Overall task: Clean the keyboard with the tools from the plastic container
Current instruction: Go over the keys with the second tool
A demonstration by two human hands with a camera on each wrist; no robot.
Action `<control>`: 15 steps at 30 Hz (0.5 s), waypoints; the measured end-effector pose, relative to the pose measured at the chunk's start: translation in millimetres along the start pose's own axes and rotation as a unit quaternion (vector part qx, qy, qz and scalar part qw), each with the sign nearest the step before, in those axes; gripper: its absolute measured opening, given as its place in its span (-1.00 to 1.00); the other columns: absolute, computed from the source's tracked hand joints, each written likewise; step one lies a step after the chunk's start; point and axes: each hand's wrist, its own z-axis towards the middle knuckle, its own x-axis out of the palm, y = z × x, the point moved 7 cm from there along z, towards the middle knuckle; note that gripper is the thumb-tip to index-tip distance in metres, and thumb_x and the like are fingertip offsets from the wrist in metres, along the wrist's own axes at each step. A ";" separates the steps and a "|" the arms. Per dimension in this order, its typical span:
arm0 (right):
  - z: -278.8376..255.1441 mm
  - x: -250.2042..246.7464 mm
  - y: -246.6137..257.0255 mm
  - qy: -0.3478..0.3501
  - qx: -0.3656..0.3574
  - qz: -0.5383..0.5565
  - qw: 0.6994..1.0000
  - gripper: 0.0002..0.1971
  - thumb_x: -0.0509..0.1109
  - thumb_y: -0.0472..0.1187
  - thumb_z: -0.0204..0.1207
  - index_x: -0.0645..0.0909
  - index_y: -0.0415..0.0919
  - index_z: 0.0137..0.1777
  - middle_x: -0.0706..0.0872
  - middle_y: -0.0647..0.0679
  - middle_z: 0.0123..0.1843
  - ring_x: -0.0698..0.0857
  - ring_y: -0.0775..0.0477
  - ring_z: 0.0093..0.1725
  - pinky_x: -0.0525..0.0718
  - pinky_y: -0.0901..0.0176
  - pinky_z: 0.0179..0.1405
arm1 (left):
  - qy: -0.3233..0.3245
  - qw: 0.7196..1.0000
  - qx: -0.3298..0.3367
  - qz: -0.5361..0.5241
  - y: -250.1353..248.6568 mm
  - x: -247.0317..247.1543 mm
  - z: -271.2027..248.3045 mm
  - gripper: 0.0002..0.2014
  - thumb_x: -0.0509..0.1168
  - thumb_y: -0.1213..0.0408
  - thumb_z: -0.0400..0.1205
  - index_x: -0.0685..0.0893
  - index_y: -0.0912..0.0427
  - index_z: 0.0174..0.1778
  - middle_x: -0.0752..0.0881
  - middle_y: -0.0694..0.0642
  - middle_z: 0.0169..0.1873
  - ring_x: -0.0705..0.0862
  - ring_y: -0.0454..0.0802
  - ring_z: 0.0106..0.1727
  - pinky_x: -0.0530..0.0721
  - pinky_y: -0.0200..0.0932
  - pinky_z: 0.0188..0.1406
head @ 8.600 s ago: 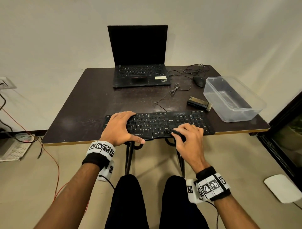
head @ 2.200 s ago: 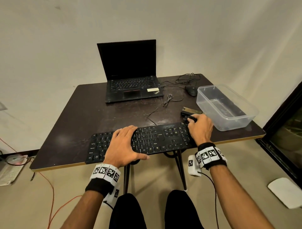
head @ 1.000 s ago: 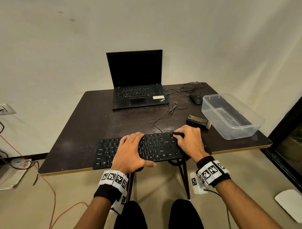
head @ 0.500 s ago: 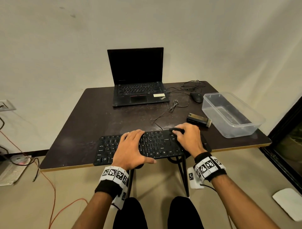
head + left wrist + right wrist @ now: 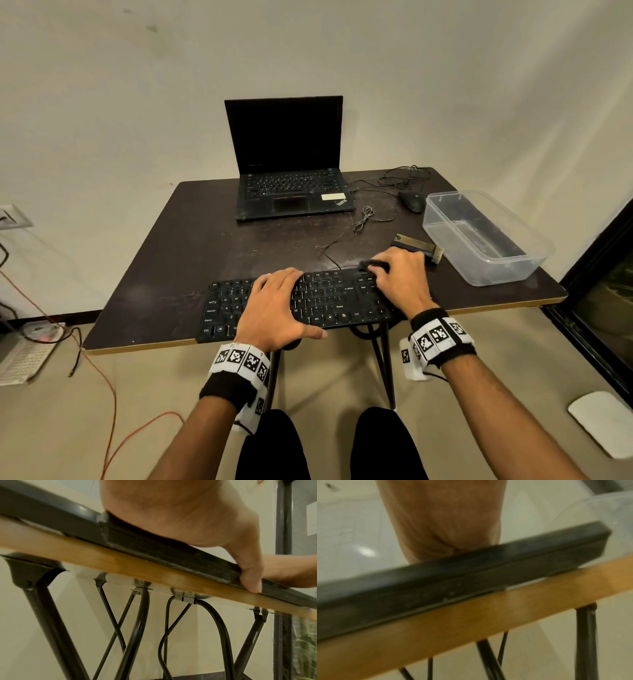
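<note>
Black keyboard (image 5: 308,301) flat at table edge

A plain room used as a makeshift computer workspace is shown. A dark folding table (image 5: 164,274) with black metal legs is set against a bare cream wall (image 5: 342,51). On the table an open laptop (image 5: 289,161), a wired mouse (image 5: 412,200) and a separate keyboard (image 5: 329,298) are seen. A wall socket (image 5: 12,216) and loose cables (image 5: 102,377) are visible on the beige floor.
</note>
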 end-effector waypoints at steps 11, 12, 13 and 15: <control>-41.8 -4.8 -10.8 -0.086 0.048 0.050 0.994 -0.92 0.61 -0.19 0.58 0.90 -0.01 0.02 0.86 0.03 0.02 0.73 -0.13 0.07 0.28 0.03 0.10 | -0.001 1.000 -0.005 -0.003 2.1 1.5 0.5 0.29 0.39 -0.70 0.09 0.40 0.00 0.68 0.46 -0.12 0.61 0.37 -0.11 0.64 0.07 0.00 0.79; -45.3 1.8 3.2 -0.081 0.024 0.054 0.995 -0.92 0.63 -0.19 0.57 0.89 -0.01 0.01 0.85 0.06 0.00 0.73 -0.10 0.04 0.29 0.03 0.11 | -0.001 1.000 -0.006 -0.002 3.0 1.3 0.1 0.28 0.39 -0.69 0.09 0.40 0.01 0.68 0.46 -0.11 0.61 0.37 -0.11 0.64 0.07 0.00 0.79; -50.3 6.3 14.2 -0.077 0.004 0.055 0.996 -0.92 0.63 -0.18 0.56 0.89 0.00 0.01 0.83 0.08 -0.01 0.72 -0.07 0.02 0.30 0.03 0.12 | -0.002 1.000 -0.003 -0.001 1.1 1.6 0.7 0.28 0.39 -0.69 0.09 0.41 0.01 0.68 0.47 -0.11 0.61 0.38 -0.11 0.63 0.07 -0.01 0.79; -61.1 15.0 34.9 -0.068 -0.036 0.053 0.996 -0.91 0.62 -0.16 0.57 0.90 0.02 0.02 0.81 0.14 -0.02 0.69 -0.02 0.00 0.29 0.05 0.15 | -0.007 1.000 -0.001 0.003 0.1 1.1 0.8 0.28 0.39 -0.68 0.09 0.42 0.02 0.67 0.48 -0.10 0.61 0.39 -0.10 0.63 0.09 -0.01 0.78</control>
